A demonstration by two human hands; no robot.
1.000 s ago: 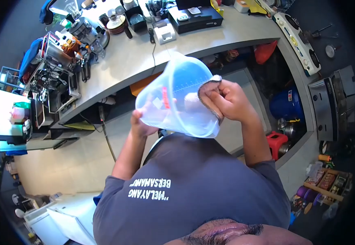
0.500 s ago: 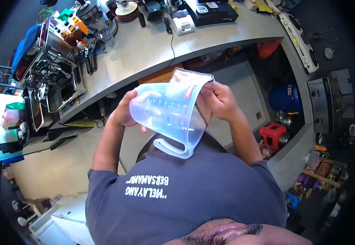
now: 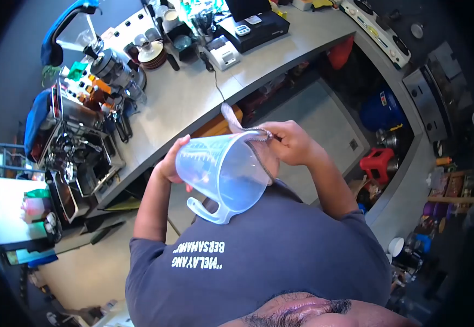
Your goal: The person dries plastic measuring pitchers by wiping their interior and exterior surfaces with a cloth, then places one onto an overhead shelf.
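Observation:
A clear plastic measuring jug (image 3: pixel 209 169) is tilted on its side in front of my chest, its wide mouth facing right and its handle pointing down towards my shirt. My left hand (image 3: pixel 172 162) grips the base end of the jug. In my right hand (image 3: pixel 294 143) is a pinkish cloth (image 3: pixel 265 155) with a dark stitched edge, pinched at the jug's rim. Part of the cloth hangs over the rim's far side, and another part lies by the mouth.
Beyond the jug runs a grey counter (image 3: pixel 177 101) with a white printer (image 3: pixel 224 53), a black cash drawer (image 3: pixel 258 31) and a grinder (image 3: pixel 111 68). Metal racks stand at the left. Under the counter are a blue drum (image 3: pixel 383 111) and a red container (image 3: pixel 377 165).
The jug has been turned, so its handle now points down and its printed red mark is out of sight. The cloth has shifted along the rim. The camera view has swung.

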